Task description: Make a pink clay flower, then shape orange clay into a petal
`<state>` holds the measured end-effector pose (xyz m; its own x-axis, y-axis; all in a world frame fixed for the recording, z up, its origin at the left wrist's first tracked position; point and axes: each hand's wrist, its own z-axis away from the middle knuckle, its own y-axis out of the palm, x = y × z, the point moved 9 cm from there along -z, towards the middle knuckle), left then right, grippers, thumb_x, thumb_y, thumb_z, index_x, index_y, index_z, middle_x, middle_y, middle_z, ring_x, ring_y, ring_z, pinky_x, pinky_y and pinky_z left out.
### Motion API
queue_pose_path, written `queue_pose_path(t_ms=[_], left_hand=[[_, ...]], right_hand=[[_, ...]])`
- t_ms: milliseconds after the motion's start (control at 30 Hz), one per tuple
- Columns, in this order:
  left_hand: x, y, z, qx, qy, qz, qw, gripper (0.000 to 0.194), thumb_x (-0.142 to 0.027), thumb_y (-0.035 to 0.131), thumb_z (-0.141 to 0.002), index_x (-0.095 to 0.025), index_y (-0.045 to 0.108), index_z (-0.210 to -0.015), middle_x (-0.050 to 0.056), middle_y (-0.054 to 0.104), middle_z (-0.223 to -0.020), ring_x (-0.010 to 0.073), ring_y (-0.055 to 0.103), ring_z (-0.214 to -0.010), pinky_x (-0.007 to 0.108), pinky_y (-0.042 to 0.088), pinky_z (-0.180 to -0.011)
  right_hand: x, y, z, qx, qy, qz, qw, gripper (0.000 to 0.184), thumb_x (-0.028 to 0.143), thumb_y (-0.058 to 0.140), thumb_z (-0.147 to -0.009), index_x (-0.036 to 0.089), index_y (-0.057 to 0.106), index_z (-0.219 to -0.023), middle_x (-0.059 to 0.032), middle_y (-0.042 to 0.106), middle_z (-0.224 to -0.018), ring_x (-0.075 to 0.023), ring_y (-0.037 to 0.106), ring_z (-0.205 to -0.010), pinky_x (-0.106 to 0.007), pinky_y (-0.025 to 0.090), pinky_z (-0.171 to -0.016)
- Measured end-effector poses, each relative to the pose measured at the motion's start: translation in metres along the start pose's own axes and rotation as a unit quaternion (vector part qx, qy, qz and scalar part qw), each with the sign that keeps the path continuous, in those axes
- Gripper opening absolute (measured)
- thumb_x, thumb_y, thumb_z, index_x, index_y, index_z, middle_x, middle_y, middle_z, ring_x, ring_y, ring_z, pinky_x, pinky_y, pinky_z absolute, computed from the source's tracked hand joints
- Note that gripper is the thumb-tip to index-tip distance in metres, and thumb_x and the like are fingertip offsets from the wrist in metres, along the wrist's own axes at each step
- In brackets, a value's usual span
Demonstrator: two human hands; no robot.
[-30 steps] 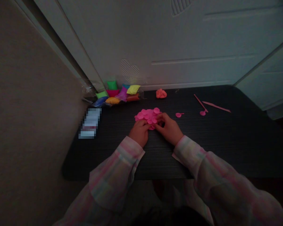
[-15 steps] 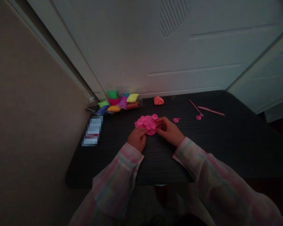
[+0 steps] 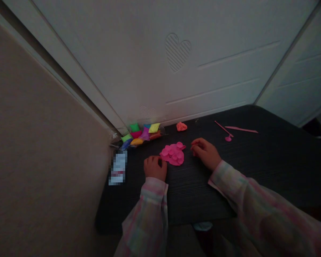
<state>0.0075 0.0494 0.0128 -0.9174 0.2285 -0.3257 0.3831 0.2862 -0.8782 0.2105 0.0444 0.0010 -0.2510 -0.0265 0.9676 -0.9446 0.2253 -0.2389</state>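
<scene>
On the dark table lies a flat pink clay piece [image 3: 173, 155] with several small round discs pressed on its top. My left hand [image 3: 155, 168] rests at its lower left edge, fingers bent, with a dark gap showing between thumb and forefinger. Whether that thumb touches the clay, I cannot tell. To the right of the clay and apart from it, my right hand [image 3: 205, 153] is curled with its fingertips close together. What it holds, if anything, is hidden. The small pink bit that lay on that side is out of sight, at the place the right hand covers.
Behind stand colourful clay packets [image 3: 141, 135] in clear plastic, beside an orange clay lump [image 3: 181, 126]. A blurred-out phone-like object [image 3: 118, 167] lies at left. Two thin pink tools [image 3: 242, 129] and a small pink clay disc [image 3: 228, 139] lie at right. A white panel [image 3: 149, 71] rises behind.
My right hand has left the clay piece and moved right, over where the small pink bit lay. My left hand has drawn back to the clay's lower left edge. The view has tilted.
</scene>
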Motion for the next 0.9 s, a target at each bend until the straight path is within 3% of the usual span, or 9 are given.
queue_pose_path(t_ms=[100,167,300,400,567,733,833,900], left_hand=[[0.002,0.002,-0.001,0.004,-0.010,0.005,1.000,0.013,-0.025,0.047,-0.067,-0.017,0.056,-0.069,0.008,0.058,-0.080,0.0237,0.048,-0.082,0.040,0.037,-0.072],[0.001,0.002,-0.003,0.007,-0.009,0.018,1.000,0.012,-0.025,0.047,-0.067,-0.017,0.055,-0.069,0.008,0.058,-0.079,0.0234,0.048,-0.082,0.040,0.036,-0.073],[0.009,0.004,-0.009,0.005,-0.046,0.093,0.995,0.011,-0.025,0.049,-0.066,-0.017,0.056,-0.071,0.006,0.059,-0.079,0.0219,0.049,-0.083,0.039,0.036,-0.076],[0.020,0.012,-0.012,0.015,-0.103,0.221,0.970,0.016,-0.024,0.053,-0.064,-0.018,0.054,-0.079,0.004,0.059,-0.081,0.0182,0.052,-0.081,0.034,0.039,-0.074],[0.025,0.023,-0.016,0.006,-0.153,0.419,0.895,0.032,-0.017,0.059,-0.059,-0.018,0.050,-0.089,-0.001,0.055,-0.073,0.0110,0.055,-0.069,0.027,0.042,-0.069],[0.031,0.040,-0.013,0.006,-0.251,0.573,0.780,0.045,-0.009,0.061,-0.054,-0.017,0.049,-0.096,0.001,0.056,-0.079,0.0094,0.057,-0.067,0.025,0.044,-0.067],[0.028,0.049,-0.010,0.022,-0.305,0.641,0.704,0.029,-0.008,0.060,-0.054,-0.013,0.058,-0.082,0.004,0.061,-0.079,0.0115,0.057,-0.072,0.027,0.042,-0.074],[0.021,0.052,-0.010,0.041,-0.315,0.671,0.670,0.016,-0.007,0.057,-0.054,-0.011,0.060,-0.069,0.005,0.063,-0.072,0.0128,0.058,-0.072,0.027,0.041,-0.076]], right_hand=[[-0.002,0.012,0.003,0.050,0.005,0.027,0.998,0.009,0.020,0.045,-0.067,0.018,0.048,-0.075,0.0033,0.054,-0.054,-0.0101,0.052,-0.047,-0.022,0.039,-0.045],[0.001,0.014,0.004,0.052,-0.006,0.038,0.998,0.010,0.021,0.045,-0.068,0.018,0.049,-0.076,0.0031,0.054,-0.054,-0.0101,0.052,-0.047,-0.022,0.039,-0.046],[0.006,0.001,0.003,-0.004,-0.018,0.026,0.999,0.010,0.021,0.044,-0.068,0.018,0.049,-0.076,0.0022,0.055,-0.060,-0.0097,0.052,-0.049,-0.022,0.039,-0.047],[0.008,-0.008,0.002,-0.043,-0.022,0.003,0.999,0.011,0.021,0.043,-0.068,0.018,0.049,-0.076,0.0024,0.054,-0.060,-0.0088,0.050,-0.047,-0.022,0.039,-0.046],[0.012,-0.010,0.003,-0.055,-0.024,-0.008,0.998,0.011,0.021,0.043,-0.068,0.017,0.050,-0.076,0.0029,0.053,-0.059,-0.0084,0.048,-0.046,-0.022,0.039,-0.047],[0.010,-0.010,0.001,-0.053,-0.006,-0.021,0.998,0.010,0.020,0.045,-0.068,0.018,0.051,-0.075,0.0032,0.053,-0.058,-0.0086,0.050,-0.049,-0.021,0.040,-0.047],[-0.005,0.000,-0.001,-0.006,0.047,-0.030,0.998,0.006,0.018,0.048,-0.065,0.017,0.053,-0.069,0.0029,0.053,-0.054,-0.0088,0.051,-0.046,-0.021,0.042,-0.044],[-0.014,0.008,-0.002,0.023,0.066,-0.042,0.997,0.003,0.017,0.050,-0.064,0.017,0.053,-0.065,0.0015,0.055,-0.055,-0.0092,0.053,-0.047,-0.022,0.045,-0.045]])
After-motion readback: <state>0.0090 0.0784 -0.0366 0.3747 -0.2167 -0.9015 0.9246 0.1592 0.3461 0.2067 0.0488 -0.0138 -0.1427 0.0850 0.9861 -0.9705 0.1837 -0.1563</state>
